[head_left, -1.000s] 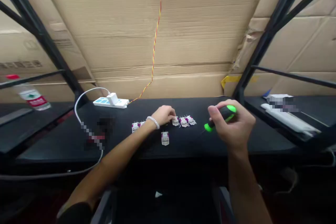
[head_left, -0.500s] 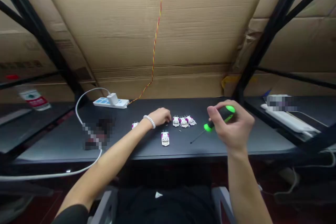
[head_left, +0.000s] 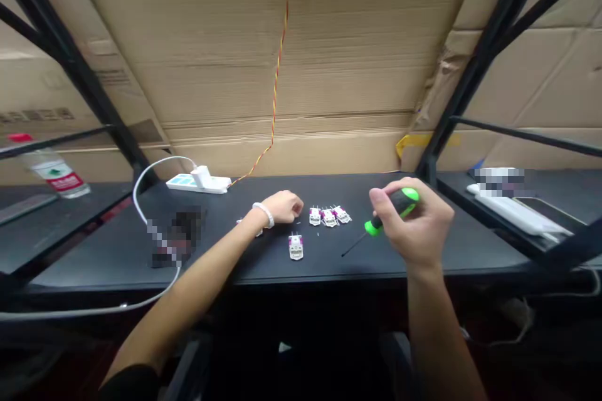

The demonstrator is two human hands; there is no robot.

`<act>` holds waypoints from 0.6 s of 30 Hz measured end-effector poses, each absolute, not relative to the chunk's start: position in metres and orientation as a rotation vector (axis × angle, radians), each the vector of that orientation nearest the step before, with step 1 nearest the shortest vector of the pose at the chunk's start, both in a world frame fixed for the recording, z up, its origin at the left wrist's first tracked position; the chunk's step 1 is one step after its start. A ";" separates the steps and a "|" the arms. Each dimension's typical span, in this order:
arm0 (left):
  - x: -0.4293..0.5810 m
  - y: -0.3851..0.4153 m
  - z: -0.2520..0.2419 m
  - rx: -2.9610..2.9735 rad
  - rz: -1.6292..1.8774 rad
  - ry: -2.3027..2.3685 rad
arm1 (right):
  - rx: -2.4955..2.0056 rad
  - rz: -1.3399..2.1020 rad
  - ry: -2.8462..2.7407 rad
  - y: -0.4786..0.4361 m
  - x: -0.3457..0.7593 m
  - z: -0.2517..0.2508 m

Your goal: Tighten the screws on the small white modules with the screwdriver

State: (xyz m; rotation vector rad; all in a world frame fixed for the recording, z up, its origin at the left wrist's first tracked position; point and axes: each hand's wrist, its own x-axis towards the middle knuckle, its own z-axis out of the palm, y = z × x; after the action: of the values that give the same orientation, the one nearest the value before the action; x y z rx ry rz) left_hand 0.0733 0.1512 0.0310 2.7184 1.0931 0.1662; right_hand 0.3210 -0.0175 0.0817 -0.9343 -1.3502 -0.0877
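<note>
Right hand grips black-and-green screwdriver, tip angled at black bench | left hand, curled, contents unclear, has drawn back from three white-and-magenta plastic modules | fourth module lies apart.

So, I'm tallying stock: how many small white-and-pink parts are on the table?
4 clearly: a row of three right of the left hand, one alone nearer the table edge. White bits behind that wrist may be more.
</note>
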 end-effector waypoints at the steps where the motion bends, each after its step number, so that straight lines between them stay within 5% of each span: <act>1: 0.072 0.151 0.031 2.689 0.184 1.100 | -0.936 -0.085 -1.349 -0.017 0.321 0.082; 13: 0.062 0.149 0.031 2.185 0.490 1.069 | -0.961 -0.067 -1.372 -0.017 0.320 0.080; 18: 0.057 0.114 0.049 2.007 0.672 0.936 | -0.939 0.256 -1.621 -0.023 0.321 0.081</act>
State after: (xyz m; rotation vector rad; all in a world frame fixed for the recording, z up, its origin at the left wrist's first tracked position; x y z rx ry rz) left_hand 0.0570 0.1144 0.0492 2.0068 0.9362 0.6724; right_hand 0.3208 -0.0227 0.0814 -0.9388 -1.6212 0.2558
